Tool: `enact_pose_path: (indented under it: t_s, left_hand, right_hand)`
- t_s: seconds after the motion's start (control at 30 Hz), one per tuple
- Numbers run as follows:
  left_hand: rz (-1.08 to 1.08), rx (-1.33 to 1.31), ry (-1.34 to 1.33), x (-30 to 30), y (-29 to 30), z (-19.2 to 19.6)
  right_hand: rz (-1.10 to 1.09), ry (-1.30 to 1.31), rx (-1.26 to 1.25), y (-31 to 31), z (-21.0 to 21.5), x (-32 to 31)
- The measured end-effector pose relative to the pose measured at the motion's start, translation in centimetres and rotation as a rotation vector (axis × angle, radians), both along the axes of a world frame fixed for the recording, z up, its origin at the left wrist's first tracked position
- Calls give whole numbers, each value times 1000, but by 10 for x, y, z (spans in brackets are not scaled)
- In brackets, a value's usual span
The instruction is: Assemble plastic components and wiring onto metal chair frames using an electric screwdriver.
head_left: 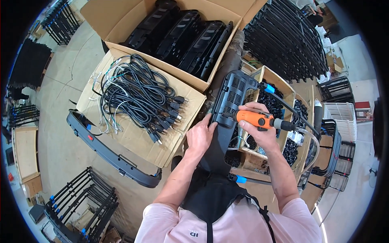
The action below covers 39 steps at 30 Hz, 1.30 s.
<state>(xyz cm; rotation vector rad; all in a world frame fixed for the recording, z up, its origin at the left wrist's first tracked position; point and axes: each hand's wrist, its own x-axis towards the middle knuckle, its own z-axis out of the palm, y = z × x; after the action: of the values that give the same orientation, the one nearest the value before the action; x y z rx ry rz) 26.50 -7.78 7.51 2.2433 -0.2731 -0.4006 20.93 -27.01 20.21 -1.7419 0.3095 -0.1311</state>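
My right hand [264, 134] is wrapped round an orange air screwdriver [254, 118], which has a clear hose [316, 148] at its back end. The tool lies level, its tip against the near part of a black vented plastic housing [236, 94]; the exact contact point is hidden. My left hand [199, 137] grips the housing's near left corner, thumb and fingers at its edge. Below the housing a long black smooth part [218, 152] runs toward my body. A black frame tube with blue ends [268, 88] passes to the right.
Black power cords [137, 97] lie heaped on cardboard [170, 158] at the left. Behind stands a carton [162, 60] of black housings. Wooden bins [279, 79] of small black parts and screws sit at the right. A curved black part [117, 160] and stacked frames [81, 202] are at the lower left.
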Motion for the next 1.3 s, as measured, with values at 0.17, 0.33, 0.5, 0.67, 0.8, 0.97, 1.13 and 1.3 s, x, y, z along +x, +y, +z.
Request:
enact_pose_path:
  t_s: [0.17,0.33,0.5,0.67,0.8,0.97,1.13,1.3]
  left_hand:
    - [23,-114,-95,-5,-2,-12]
    - [26,-112,-31,-4,-2,-8]
    - [72,-171,39,-5,-1,-8]
    - [107,-195,61,-8,-1,-11]
    - [123,-199,92,-7,-2,-10]
    - [169,-239,37,-3,-6,-11]
    - [165,-233,42,-4,-4,-7]
    - [155,-232,39,-6,-3,-9]
  right_hand:
    - [3,33,-26,-2,1,2]
    - [35,52,-66,0,0,9]
    - [104,56,-139,1,-3,16]
    - [104,91,-151,9,3,26]
    - [111,93,-138,10,0,30]
    - [165,64,-253,14,-2,32]
    - [190,78,-335,16,-4,35]
    - [236,111,-330,15,-4,44]
